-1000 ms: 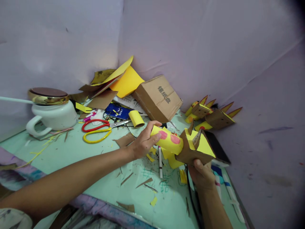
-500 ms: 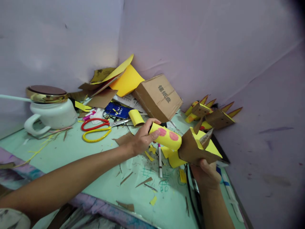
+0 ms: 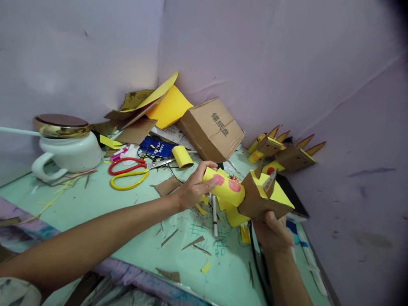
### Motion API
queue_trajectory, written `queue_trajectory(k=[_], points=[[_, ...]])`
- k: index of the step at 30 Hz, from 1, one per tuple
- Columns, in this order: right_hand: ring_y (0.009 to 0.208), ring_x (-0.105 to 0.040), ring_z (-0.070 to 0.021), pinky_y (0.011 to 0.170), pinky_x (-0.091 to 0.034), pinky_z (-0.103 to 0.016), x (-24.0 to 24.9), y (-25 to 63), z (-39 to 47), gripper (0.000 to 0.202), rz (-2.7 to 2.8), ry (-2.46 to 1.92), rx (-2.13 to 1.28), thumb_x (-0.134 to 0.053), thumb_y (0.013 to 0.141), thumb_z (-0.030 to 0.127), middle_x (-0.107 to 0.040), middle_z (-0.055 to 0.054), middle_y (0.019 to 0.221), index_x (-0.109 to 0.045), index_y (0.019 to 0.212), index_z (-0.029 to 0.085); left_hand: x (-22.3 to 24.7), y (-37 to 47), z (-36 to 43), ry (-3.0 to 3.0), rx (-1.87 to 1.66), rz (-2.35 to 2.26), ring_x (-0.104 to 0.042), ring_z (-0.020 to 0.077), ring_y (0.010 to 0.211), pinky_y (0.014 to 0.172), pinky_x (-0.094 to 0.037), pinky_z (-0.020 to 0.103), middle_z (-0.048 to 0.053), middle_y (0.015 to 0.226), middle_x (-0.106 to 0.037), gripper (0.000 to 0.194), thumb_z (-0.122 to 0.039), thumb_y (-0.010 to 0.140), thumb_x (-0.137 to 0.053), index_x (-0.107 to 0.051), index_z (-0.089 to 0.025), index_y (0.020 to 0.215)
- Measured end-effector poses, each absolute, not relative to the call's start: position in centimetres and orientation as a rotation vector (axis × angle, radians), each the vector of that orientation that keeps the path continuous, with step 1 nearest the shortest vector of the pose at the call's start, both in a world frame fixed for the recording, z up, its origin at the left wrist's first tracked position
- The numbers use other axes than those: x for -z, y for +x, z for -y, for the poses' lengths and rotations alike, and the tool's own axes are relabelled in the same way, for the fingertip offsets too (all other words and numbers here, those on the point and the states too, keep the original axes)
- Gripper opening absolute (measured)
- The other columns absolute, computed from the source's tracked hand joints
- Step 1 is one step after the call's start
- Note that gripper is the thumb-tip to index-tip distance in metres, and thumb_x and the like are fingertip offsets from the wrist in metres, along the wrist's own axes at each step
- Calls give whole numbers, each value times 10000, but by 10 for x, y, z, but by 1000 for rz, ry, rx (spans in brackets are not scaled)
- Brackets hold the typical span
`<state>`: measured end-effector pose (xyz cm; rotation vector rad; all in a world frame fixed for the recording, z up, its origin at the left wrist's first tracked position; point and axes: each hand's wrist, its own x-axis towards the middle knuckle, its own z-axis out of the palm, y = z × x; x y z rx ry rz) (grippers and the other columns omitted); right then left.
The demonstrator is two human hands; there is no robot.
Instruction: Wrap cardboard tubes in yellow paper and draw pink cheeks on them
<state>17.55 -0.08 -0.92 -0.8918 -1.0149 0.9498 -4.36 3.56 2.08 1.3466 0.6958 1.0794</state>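
My left hand (image 3: 197,187) is closed around one end of a yellow paper tube (image 3: 227,187) marked with pink spots. The tube's other end meets a brown cardboard piece (image 3: 256,199) with yellow paper on its far face and pointed corners. My right hand (image 3: 277,233) grips that cardboard piece from below, thumb on its lower edge. Another yellow tube shape (image 3: 235,216) shows beneath the spotted one; whether it is joined on cannot be told. A white marker (image 3: 214,216) lies on the table just under the tube.
Red-and-yellow scissors (image 3: 129,173) and a short yellow tube (image 3: 182,157) lie left of my hands. Behind stand a cardboard box (image 3: 213,127), yellow sheets (image 3: 170,106) and spiked cardboard figures (image 3: 293,157). A lidded white mug (image 3: 72,153) is far left; scraps litter the table.
The spotted tube has shifted slightly right and down with my left hand, and the cardboard piece has tilted a little. Both hands keep their hold.
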Motion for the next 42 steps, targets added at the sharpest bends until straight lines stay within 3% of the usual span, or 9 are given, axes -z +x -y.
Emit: queue_trajectory(k=[3, 6, 12, 17, 21, 30, 42], points=[[1108, -579, -304, 934, -430, -499, 5, 173, 2, 545, 943, -814, -996, -759, 610, 370, -695, -65, 1102, -606, 1125, 273, -27, -45, -35, 1374, -1063, -709, -520, 228, 986, 838, -428, 344, 84, 1159, -498, 496, -401, 821, -516, -361, -207, 1250], [1117, -575, -307, 944, -422, -509, 1, 170, 0, 539, 888, -768, -1021, -760, 607, 360, -697, -58, 1102, -620, 1118, 265, -34, -46, -39, 1401, -1040, -740, -435, 312, 1192, 984, -348, 429, 142, 1367, -404, 689, -413, 768, -570, -309, -175, 1360], [1084, -601, -243, 1016, -371, -471, -6, 170, -5, 392, 715, -743, -1080, -670, 724, 397, -711, -6, 1076, -639, 1095, 273, -63, -37, -53, 1507, -992, -715, -320, 334, 1318, 1079, -240, 492, 134, 1483, -308, 788, -134, 639, -576, -316, -137, 1383], [1023, -633, -248, 1007, -382, -500, -9, 166, -5, 391, 548, -718, -1259, -594, 775, 500, -735, -14, 1011, -654, 1079, 261, -88, -20, -51, 1772, -1211, -722, -423, 300, 1247, 1041, -319, 485, 154, 1347, -483, 616, -194, 713, -600, -410, -121, 1295], [996, -644, -299, 969, -397, -555, -7, 157, -6, 420, 484, -744, -1421, -590, 746, 575, -756, -46, 901, -699, 981, 245, -92, -9, -48, 1838, -1358, -751, -529, 282, 1108, 963, -405, 443, 142, 1210, -570, 553, -245, 668, -698, -489, -136, 1168], [1029, -621, -325, 920, -441, -537, -9, 142, -3, 472, 473, -704, -1648, -578, 729, 605, -747, -100, 897, -707, 915, 191, -73, 4, -47, 1571, -1468, -655, -528, 282, 1103, 953, -431, 433, 107, 1267, -487, 694, -247, 667, -728, -354, -217, 1251], [976, -642, -317, 875, -477, -505, -12, 134, -3, 439, 344, -546, -1752, -604, 744, 547, -744, -85, 919, -685, 972, 181, -75, 6, -43, 1614, -1496, -679, -542, 249, 1054, 934, -446, 402, 71, 1197, -500, 717, -237, 686, -716, -327, -243, 1289]])
